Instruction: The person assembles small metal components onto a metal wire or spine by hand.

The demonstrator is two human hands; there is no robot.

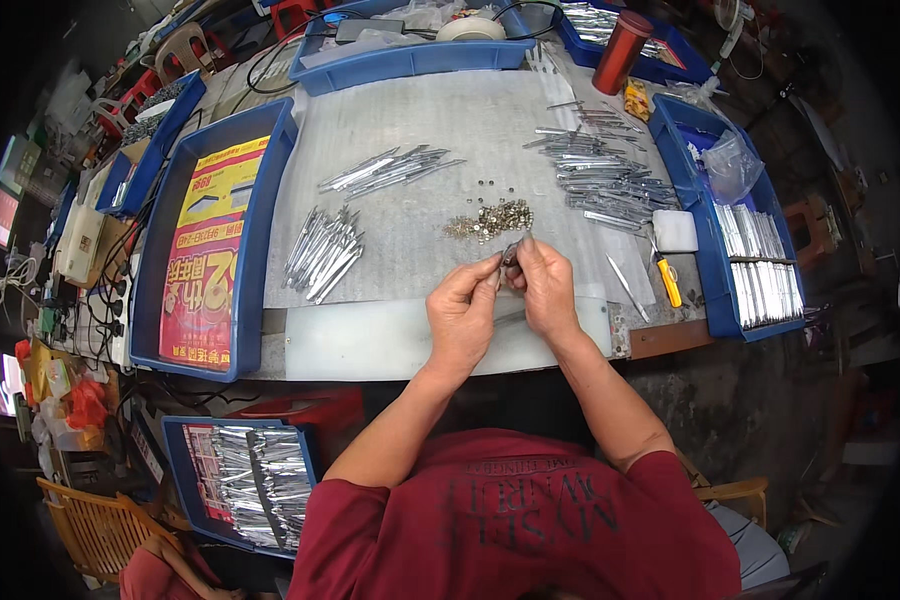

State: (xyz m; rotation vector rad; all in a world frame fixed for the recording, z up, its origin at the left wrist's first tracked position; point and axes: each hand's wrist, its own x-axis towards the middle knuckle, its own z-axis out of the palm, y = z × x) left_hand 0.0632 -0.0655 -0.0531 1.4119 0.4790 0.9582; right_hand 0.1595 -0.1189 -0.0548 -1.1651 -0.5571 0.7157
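Observation:
Over the near part of the table, my left hand and my right hand meet with fingertips pinched together. Between them is a small dark metallic piece, mostly covered by the fingers, so its kind is unclear. Just beyond my fingertips lies a heap of small brass-coloured, nut-like parts, a few of them loose behind it. Slim pointed silver metal pieces lie in a pile to the left, another farther back and a larger pile to the right. One single silver piece rests right of my right hand.
A yellow-handled cutter lies beside a white block. Blue trays stand left, at the back and right; another tray of silver pieces sits low left. A red cylinder stands at back right.

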